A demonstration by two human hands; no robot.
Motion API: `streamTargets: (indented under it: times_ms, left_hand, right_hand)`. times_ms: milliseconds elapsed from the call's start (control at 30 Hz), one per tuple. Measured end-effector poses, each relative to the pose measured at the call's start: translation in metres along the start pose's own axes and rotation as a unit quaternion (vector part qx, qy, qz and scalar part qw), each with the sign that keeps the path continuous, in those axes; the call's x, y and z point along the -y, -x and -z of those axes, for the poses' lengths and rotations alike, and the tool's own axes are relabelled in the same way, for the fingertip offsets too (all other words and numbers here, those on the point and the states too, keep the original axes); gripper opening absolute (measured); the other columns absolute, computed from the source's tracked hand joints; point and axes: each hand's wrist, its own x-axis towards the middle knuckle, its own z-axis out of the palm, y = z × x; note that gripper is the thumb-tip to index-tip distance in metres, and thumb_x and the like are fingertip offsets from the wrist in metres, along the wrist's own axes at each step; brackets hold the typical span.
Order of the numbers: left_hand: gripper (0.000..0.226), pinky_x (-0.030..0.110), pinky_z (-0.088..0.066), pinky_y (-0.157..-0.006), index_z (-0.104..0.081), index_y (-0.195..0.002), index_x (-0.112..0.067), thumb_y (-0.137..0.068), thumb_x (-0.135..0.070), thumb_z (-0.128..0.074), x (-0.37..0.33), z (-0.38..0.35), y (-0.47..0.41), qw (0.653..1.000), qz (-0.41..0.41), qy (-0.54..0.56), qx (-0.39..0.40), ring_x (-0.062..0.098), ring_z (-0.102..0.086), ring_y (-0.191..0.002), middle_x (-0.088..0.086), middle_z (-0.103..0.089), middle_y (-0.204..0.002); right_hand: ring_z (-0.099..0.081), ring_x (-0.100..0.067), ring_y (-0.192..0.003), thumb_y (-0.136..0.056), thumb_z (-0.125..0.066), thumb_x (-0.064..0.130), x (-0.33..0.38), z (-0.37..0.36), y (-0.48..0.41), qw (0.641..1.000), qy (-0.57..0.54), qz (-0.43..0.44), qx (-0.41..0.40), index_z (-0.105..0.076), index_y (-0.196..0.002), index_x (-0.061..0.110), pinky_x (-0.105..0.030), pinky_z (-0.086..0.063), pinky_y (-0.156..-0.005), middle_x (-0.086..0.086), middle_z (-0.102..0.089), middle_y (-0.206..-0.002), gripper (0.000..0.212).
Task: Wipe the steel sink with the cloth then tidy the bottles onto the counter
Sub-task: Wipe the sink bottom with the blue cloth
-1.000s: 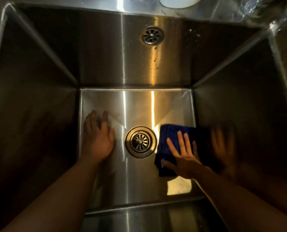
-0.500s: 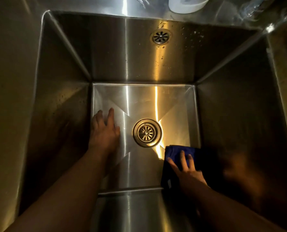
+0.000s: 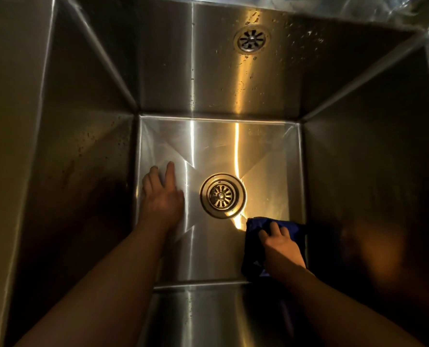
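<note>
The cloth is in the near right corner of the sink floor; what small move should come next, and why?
Probably sweep the cloth left along the near edge. The right hand presses it into the corner, the floor beside it is bare, and the left hand rests flat, clear of that path.

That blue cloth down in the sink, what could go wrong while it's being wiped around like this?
The cloth sits just beside the open drain, so a corner might snag on its slots. The left hand is braced flat on the steel floor of the sink; droplets show on the walls, so it could slip if wet. The right hand works in the dim near-right corner, where spots may get missed.
</note>
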Motion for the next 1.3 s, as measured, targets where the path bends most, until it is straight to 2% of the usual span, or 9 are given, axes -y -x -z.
streamTargets:
  times_ms: [233,567,700,767,867,933,1033,1133,1300]
  left_hand:
    - [0.072,0.045,-0.021,-0.115,-0.008,-0.151,-0.018,-0.092,-0.03,-0.047,-0.01,-0.017,-0.001,0.999,-0.032,-0.019,0.015,0.037,-0.016,-0.138,0.02,-0.014,-0.151]
    - [0.063,0.058,-0.008,-0.113,-0.019,-0.149,-0.03,-0.092,-0.042,-0.043,0.005,-0.044,0.001,0.997,-0.057,-0.053,0.005,0.03,-0.004,-0.144,0.012,-0.01,-0.157]
    - [0.06,0.058,-0.016,-0.11,-0.026,-0.149,-0.028,-0.092,-0.043,-0.039,0.014,-0.046,0.005,0.993,-0.079,-0.082,0.003,0.033,-0.01,-0.144,0.014,-0.013,-0.157]
    - [0.059,0.058,-0.016,-0.111,-0.027,-0.149,-0.026,-0.093,-0.04,-0.042,0.017,-0.045,0.004,0.992,-0.088,-0.092,0.008,0.034,-0.009,-0.144,0.015,-0.012,-0.158]
    - [0.06,0.059,-0.015,-0.11,-0.026,-0.149,-0.024,-0.093,-0.041,-0.038,0.018,-0.044,0.004,0.991,-0.091,-0.096,0.005,0.035,-0.009,-0.144,0.016,-0.012,-0.157]
    - [0.062,0.059,-0.014,-0.11,-0.025,-0.149,-0.024,-0.092,-0.04,-0.042,0.017,-0.045,0.004,0.992,-0.089,-0.094,0.009,0.036,-0.009,-0.144,0.016,-0.011,-0.158]
    - [0.068,0.058,-0.013,-0.11,-0.022,-0.15,-0.026,-0.09,-0.041,-0.049,0.016,-0.046,0.003,0.991,-0.08,-0.1,0.019,0.034,-0.005,-0.145,0.014,-0.007,-0.158]
    - [0.068,0.056,-0.012,-0.112,-0.018,-0.15,-0.029,-0.09,-0.045,-0.047,0.016,-0.047,0.001,0.991,-0.074,-0.109,0.027,0.032,-0.002,-0.146,0.012,-0.004,-0.159]
    - [0.071,0.056,-0.011,-0.111,-0.015,-0.151,-0.029,-0.089,-0.043,-0.047,0.018,-0.05,0.002,0.99,-0.07,-0.119,0.031,0.031,0.0,-0.146,0.012,-0.001,-0.159]
  right_hand:
    - [-0.042,-0.028,-0.111,-0.08,-0.064,0.042,-0.006,-0.001,-0.006,0.996,-0.008,0.058,-0.063,-0.051,-0.116,0.024,-0.038,-0.047,-0.069,-0.006,-0.04,-0.127,0.042]
    - [-0.053,-0.033,-0.101,-0.08,-0.068,0.02,0.064,0.04,-0.05,0.961,-0.068,0.136,-0.229,-0.064,-0.105,0.011,-0.03,-0.036,-0.05,-0.014,-0.057,-0.111,0.027]
    - [-0.052,-0.03,-0.106,-0.084,-0.062,0.019,0.088,0.051,-0.071,0.952,-0.04,0.164,-0.255,-0.06,-0.114,0.009,-0.033,-0.043,-0.069,-0.011,-0.056,-0.111,0.032]
    - [-0.054,-0.031,-0.112,-0.082,-0.063,0.02,0.085,0.043,-0.068,0.954,-0.02,0.131,-0.268,-0.059,-0.119,0.01,-0.04,-0.041,-0.098,-0.013,-0.059,-0.116,0.038]
    - [-0.015,-0.033,-0.145,-0.086,-0.059,0.033,0.077,0.019,-0.052,0.976,-0.058,0.069,-0.199,-0.033,-0.145,0.017,-0.055,-0.012,-0.115,-0.014,-0.025,-0.155,0.066]
    - [0.001,-0.03,-0.147,-0.09,-0.053,0.037,0.076,0.01,-0.047,0.984,-0.071,0.064,-0.148,-0.026,-0.148,0.019,-0.056,-0.009,-0.114,-0.008,-0.01,-0.16,0.067]
    - [-0.036,-0.029,-0.131,-0.085,-0.061,0.026,0.072,0.018,-0.047,0.98,-0.029,0.095,-0.175,-0.052,-0.127,0.016,-0.045,-0.043,-0.093,-0.007,-0.048,-0.136,0.044]
    - [-0.057,-0.024,-0.098,-0.074,-0.069,0.017,0.064,0.026,-0.046,0.962,-0.038,0.105,-0.25,-0.062,-0.098,0.014,-0.03,-0.042,-0.057,-0.002,-0.064,-0.101,0.025]
    - [-0.061,-0.028,-0.104,-0.069,-0.075,0.007,0.073,0.021,-0.054,0.923,-0.121,0.087,-0.354,-0.065,-0.106,0.01,-0.034,-0.056,-0.06,-0.006,-0.066,-0.111,0.038]
